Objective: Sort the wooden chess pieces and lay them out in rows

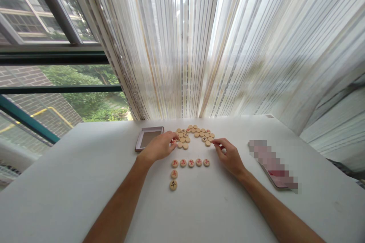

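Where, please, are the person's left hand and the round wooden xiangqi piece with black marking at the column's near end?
Left hand point(159, 146), head view, back of the hand.
Round wooden xiangqi piece point(173, 185), head view, top face.

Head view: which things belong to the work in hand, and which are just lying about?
In use: left hand, right hand, round chess pieces, flat box.
Lying about: blurred phone, curtain.
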A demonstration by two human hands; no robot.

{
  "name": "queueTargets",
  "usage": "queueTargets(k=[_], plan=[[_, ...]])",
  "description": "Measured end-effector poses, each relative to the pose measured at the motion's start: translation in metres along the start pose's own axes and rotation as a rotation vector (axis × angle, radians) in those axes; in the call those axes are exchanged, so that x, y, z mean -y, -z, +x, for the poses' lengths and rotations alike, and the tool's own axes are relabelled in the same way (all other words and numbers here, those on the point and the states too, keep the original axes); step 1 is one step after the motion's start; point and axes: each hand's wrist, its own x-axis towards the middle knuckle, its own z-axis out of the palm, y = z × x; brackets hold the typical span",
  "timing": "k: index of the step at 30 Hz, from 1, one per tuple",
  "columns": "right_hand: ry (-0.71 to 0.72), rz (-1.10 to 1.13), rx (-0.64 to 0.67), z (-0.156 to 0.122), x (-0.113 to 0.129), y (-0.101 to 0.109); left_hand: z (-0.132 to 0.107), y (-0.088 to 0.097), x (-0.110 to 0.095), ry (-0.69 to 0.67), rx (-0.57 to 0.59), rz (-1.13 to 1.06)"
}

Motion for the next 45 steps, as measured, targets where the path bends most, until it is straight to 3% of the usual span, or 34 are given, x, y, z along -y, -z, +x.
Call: queueTargets(k=[5,11,16,27,35,45], plan=[[0.036,0.035,0.098,-0.002,0.007,-0.001,0.002,-0.011,-0.006,-0.024,0.010,0.028],[0.231,0.030,0.313,-0.010,0.026,0.001,0.005,-0.027,-0.018,-0.123,-0.019,0.057],[0.307,0.000,0.437,-0.012,0.033,-0.001,0.007,-0.028,-0.017,-0.151,-0.020,0.067],[0.270,-0.021,0.482,-0.011,0.034,-0.003,0.004,-0.005,0.002,-0.041,-0.016,0.036],[0.257,-0.002,0.443,-0.013,0.031,-0.009,0.005,-0.011,-0.009,-0.085,0.003,0.002],[0.195,0.042,0.468,-0.010,0.026,0.002,0.005,-0.009,0.014,0.036,0.089,0.020]])
